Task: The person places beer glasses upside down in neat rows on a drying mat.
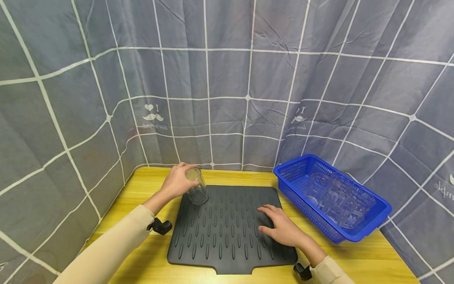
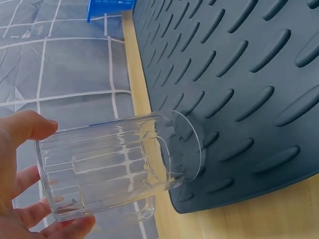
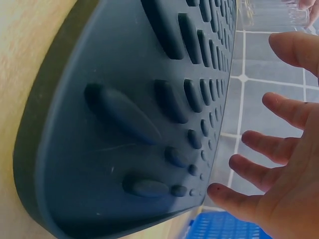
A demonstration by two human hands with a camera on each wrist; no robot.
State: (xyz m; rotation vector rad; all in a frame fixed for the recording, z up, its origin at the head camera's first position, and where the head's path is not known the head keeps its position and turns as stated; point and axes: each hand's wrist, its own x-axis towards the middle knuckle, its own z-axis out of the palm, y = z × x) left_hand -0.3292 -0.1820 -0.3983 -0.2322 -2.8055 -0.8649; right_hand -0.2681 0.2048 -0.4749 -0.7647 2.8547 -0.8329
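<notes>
Where the mug is: a clear, ribbed glass mug (image 1: 198,194) is at the far-left corner of the dark grey, ridged, rubbery-looking mat (image 1: 234,269), its lower rim on or barely above it; I cannot tell which.
Left fingers: the person's bare left hand (image 1: 178,181) holds the mug's upper end, thumb on one side and fingertips on the other, spread just as wide as the glass.
Right fingers: spread well apart, with nothing in them; the bare right hand (image 1: 281,228) hovers over the mat's right edge.
Setting down well: I would level the rim, keep it inside the mat's corner, then release thumb and fingertips together so it doesn't tip.
Mug's direction: it appears mouth down, base up, long axis near vertical; a handle seems to face the left edge of the yellow wood-grain table (image 1: 142,182).
Blue basket: the perforated plastic basket (image 1: 305,204), beyond the mat's right edge, holds more clear glasses (image 1: 340,201).
</notes>
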